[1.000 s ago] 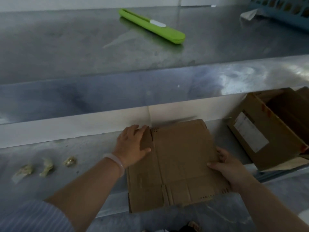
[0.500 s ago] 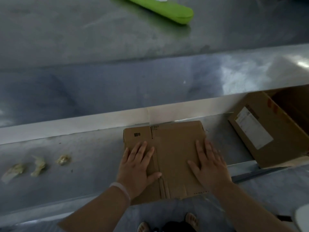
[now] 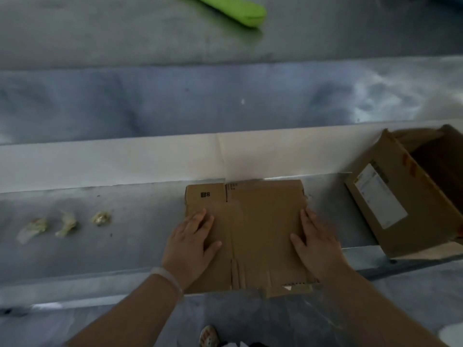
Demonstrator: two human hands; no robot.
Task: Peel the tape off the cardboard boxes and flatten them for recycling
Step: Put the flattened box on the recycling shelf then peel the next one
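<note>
One flattened box (image 3: pixel 255 229) under left hand (image 3: pixel 190 246), right hand (image 3: pixel 319 246); green tool (image 3: pixel 235 10) cropped.

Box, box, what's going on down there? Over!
Left grip, right grip pressing flat. Box flattened on shelf. Open box at right, apart.

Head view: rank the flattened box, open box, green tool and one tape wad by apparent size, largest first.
1. Flattened box and open box: alike; the open one is cut off by the frame edge, so unranked.
2. Green tool, farther away and cropped at the top.
3. Tape wad, clearly smallest.
</note>
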